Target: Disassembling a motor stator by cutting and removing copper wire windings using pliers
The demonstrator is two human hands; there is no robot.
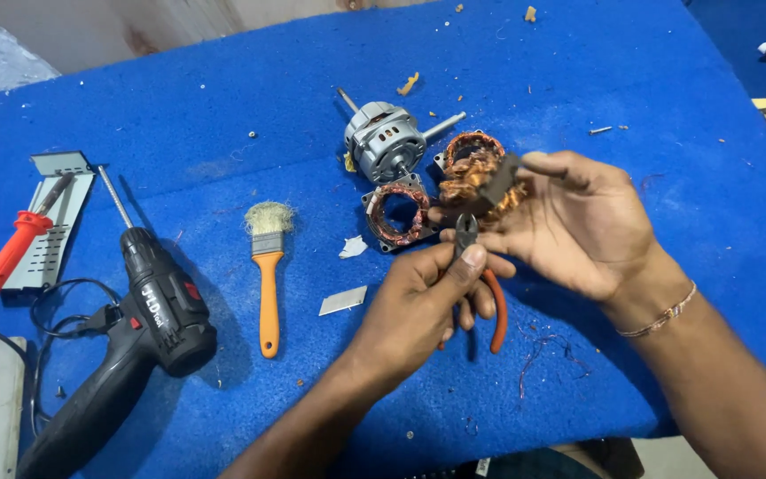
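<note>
Materials and finishes on the matt blue cloth-covered table (631, 80)

Glossy copper-wire stator winding (470, 173) with dark metal core; cutting pliers (480, 275) with dull steel jaws and smooth orange plastic grips; silvery cast-metal motor housing (385, 140); orange-handled brush (268, 266) with rough pale bristles; black drill (130, 341) in semi-gloss plastic.

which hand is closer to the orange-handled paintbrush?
Left. The left hand, holding the orange-handled cutters, sits just to the right of the paintbrush. The right hand, holding the copper-wound coil, is farther right, beyond the left.
</note>
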